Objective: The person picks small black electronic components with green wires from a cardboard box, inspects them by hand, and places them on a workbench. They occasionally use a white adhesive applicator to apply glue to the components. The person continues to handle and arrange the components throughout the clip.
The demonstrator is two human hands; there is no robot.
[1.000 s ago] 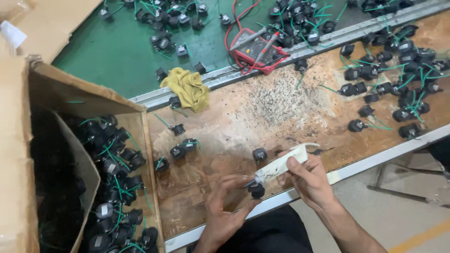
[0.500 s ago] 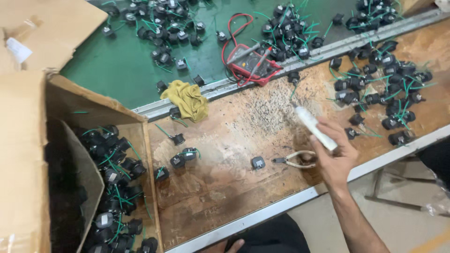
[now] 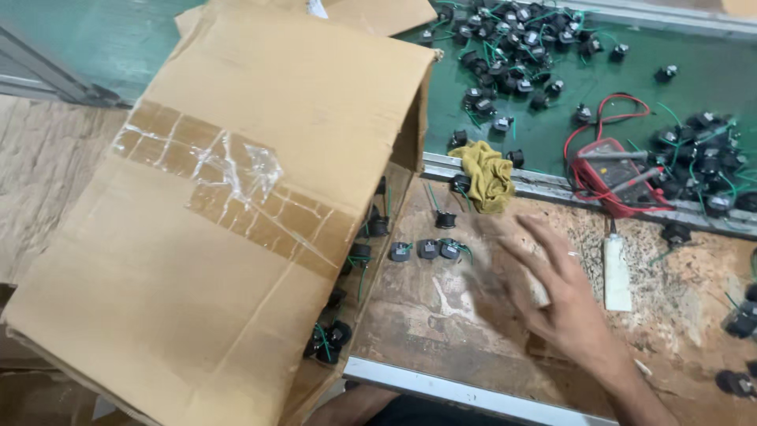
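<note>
1. Reaching flat across the worn brown wooden workbench point(image 3: 441, 315), the right hand point(image 3: 564, 304) has its fingers spread wide and holds nothing; motion blur hides whether the palm touches the wood.
2. The left hand is out of sight; only a bare forearm shows at the bottom edge, so its grip cannot be told.
3. Nearest the fingertips lies a short row of three small black boxy electrical parts with green wire leads point(image 3: 426, 250), lying on the bench, apart from the hand.
4. Just beside the hand, toward the right, a white stick-shaped tool point(image 3: 617, 272) lies on the bench, untouched.
5. One more black part point(image 3: 446, 219) sits near a crumpled mustard-yellow rag point(image 3: 486, 173) at the metal rail.
6. As to progress, it seems partway: many like parts are heaped on the green belt point(image 3: 710, 71) beyond the rail, others lie at the bench's right edge, and more show under the flap of the large brown taped cardboard box point(image 3: 236, 205).
7. A red multimeter with red and black leads point(image 3: 611, 170) rests on the belt, well apart from the hand.
</note>
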